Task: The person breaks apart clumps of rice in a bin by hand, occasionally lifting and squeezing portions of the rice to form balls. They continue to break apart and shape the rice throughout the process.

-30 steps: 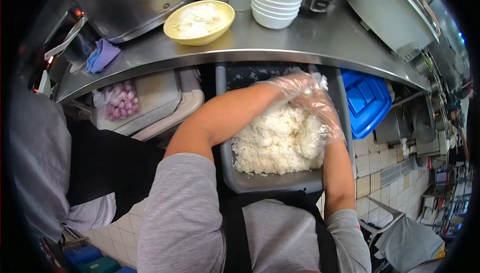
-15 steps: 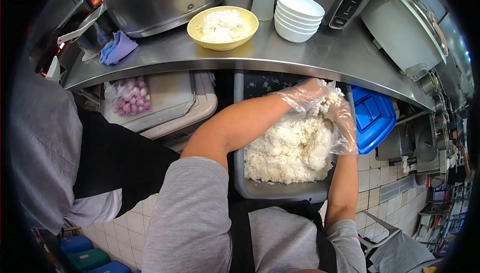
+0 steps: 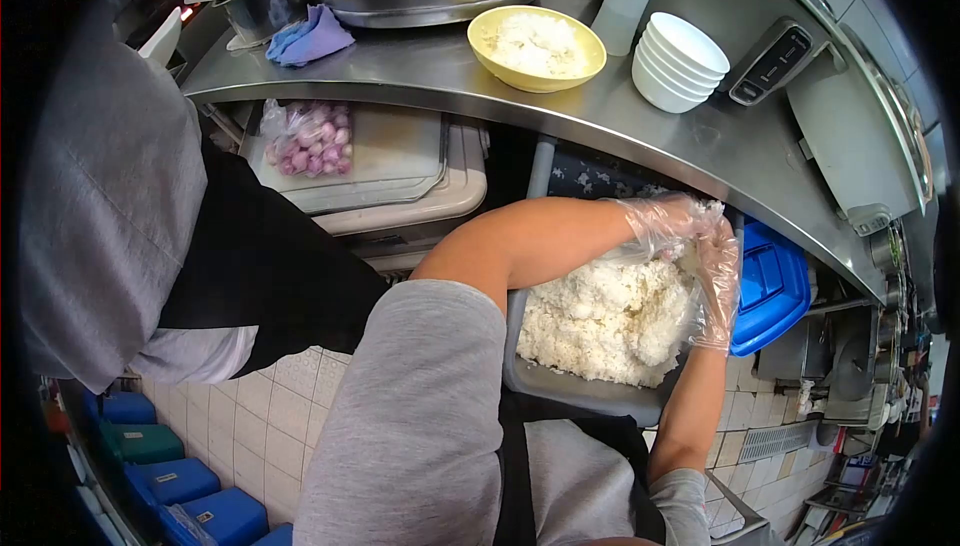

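My left hand [image 3: 675, 219] and my right hand [image 3: 717, 271] both wear clear plastic gloves. They meet at the far right corner of a deep grey bin [image 3: 590, 398]. Cooked white rice [image 3: 610, 321] is heaped in the bin, mostly toward its near side, and scattered grains cling to the dark far end. The fingers of both hands are closed together, with bits of rice showing between and on them; how much they hold is partly hidden by the gloves. My left forearm crosses above the bin from the left, while the right one rises along its right edge.
On the steel counter [image 3: 420, 74] stand a yellow bowl of rice [image 3: 535, 46], stacked white bowls [image 3: 680, 61], a squeeze bottle [image 3: 626, 6] and a purple cloth [image 3: 312, 36]. Beside the bin is a blue lid [image 3: 765, 281]. A person in a black apron [image 3: 260, 256] stands at left, near bagged shallots [image 3: 315, 138].
The view has swung, so everything sits further right. My hands have come closer together, and the rice clump seen between them earlier is now mostly covered.
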Available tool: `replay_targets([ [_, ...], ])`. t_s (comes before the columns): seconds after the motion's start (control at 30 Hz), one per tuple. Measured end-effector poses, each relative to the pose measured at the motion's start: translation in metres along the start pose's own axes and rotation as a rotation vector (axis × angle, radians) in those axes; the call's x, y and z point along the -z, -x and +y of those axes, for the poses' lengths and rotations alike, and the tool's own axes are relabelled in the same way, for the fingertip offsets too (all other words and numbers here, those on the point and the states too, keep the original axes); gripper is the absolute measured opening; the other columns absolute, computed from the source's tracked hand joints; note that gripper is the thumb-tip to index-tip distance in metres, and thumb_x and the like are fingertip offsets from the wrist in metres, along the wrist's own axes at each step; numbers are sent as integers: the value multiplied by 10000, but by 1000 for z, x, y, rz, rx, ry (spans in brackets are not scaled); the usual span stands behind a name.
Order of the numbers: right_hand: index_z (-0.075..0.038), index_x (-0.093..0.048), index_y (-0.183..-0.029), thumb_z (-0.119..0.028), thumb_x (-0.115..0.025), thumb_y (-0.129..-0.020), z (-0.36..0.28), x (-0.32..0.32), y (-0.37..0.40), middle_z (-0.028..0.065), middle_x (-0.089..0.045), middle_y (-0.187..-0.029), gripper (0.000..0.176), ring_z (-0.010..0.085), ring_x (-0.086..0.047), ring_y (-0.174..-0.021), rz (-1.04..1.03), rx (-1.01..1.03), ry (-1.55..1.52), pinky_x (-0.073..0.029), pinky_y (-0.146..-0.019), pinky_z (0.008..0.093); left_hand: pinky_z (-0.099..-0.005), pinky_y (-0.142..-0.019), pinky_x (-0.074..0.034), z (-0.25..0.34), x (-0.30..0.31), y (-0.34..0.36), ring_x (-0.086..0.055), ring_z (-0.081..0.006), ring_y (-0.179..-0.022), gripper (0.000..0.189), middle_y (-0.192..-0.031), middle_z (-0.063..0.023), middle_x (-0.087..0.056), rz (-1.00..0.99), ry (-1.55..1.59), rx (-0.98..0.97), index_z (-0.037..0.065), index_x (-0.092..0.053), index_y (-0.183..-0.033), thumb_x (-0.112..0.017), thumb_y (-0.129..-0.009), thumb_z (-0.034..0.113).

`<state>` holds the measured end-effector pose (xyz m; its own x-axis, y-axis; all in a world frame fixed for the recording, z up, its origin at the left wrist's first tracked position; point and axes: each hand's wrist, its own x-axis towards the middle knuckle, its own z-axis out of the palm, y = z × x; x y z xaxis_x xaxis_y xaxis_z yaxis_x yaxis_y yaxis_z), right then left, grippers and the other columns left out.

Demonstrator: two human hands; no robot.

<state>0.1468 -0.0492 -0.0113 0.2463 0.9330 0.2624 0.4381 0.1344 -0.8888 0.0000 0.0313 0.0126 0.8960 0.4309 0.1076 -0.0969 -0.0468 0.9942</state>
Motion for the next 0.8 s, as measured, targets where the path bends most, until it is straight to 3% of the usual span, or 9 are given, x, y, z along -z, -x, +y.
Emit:
replay_targets([
  [0.13,-30,-568,-998,-76,-574,-870,-16,7,-1,62,-606,-923,137,127,-525,-825,70,51,231,-443,-728,273,-336,-626,-530,-12,1,-11,-606,-185,-742,430,-911,-133,-642,109,-119,25,33,-629,-1069,-518,-911,418],
  [0.2,-30,-566,-1002,-69,-575,-862,-2,11,-5,65,-601,-923,146,129,-520,-827,84,69,169,-439,-731,268,-312,-564,-562,-9,-2,-12,-600,-172,-698,383,-893,-138,-625,161,-75,105,-27,-607,-1028,-569,-897,331],
  [0.33,-18,-562,-1052,-111,-575,-881,-3,8,-3,71,-604,-948,195,147,-536,-857,145,-6,36,-441,-777,274,-339,-662,-483,-17,6,-19,-598,-170,-690,391,-724,-137,-638,206,-414,-20,-37,-644,-922,-553,-903,343],
  [0.5,17,-542,-1149,-220,-614,-881,10,17,-9,107,-612,-1054,365,166,-569,-921,144,18,51,-450,-820,294,-374,-743,-468,-13,0,-12,-631,-264,-766,490,-816,-179,-662,308,-352,-156,34,-664,-942,-546,-865,503],
  [0.53,27,-549,-1152,-251,-645,-851,-13,9,3,130,-615,-1060,421,173,-578,-944,181,-36,-152,-453,-833,296,-379,-746,-469,-13,4,-14,-629,-282,-767,504,-817,-178,-661,263,-428,-74,42,-666,-943,-538,-862,523],
  [0.63,-8,-625,-1080,-318,-616,-818,12,27,-4,153,-630,-1094,406,262,-599,-998,1,227,78,-445,-890,346,-400,-751,-470,17,-2,-1,-631,-305,-781,482,-803,-183,-654,-21,-696,-40,54,-676,-929,-586,-826,517],
  [0.67,-14,-638,-1066,-295,-562,-849,4,24,-3,148,-631,-1112,363,293,-570,-1066,41,48,307,-404,-957,364,-402,-766,-468,13,-1,-1,-629,-303,-811,438,-830,-181,-653,-107,-762,-84,61,-681,-916,-631,-791,478],
  [0.7,-25,-646,-1061,-256,-533,-869,0,29,-1,132,-630,-1124,321,297,-540,-1113,-24,110,375,-364,-1001,363,-404,-781,-466,7,-1,-3,-627,-300,-840,400,-857,-179,-653,-190,-831,-130,67,-687,-904,-677,-757,438],
  [0.8,-104,-651,-1083,-282,-586,-838,7,32,1,141,-615,-1137,310,300,-541,-1115,-3,117,458,-404,-959,363,-403,-861,-446,-18,-8,-8,-563,-315,-1014,485,-1103,-187,-585,-404,-802,-7,80,-627,-1101,-729,-680,300],
])
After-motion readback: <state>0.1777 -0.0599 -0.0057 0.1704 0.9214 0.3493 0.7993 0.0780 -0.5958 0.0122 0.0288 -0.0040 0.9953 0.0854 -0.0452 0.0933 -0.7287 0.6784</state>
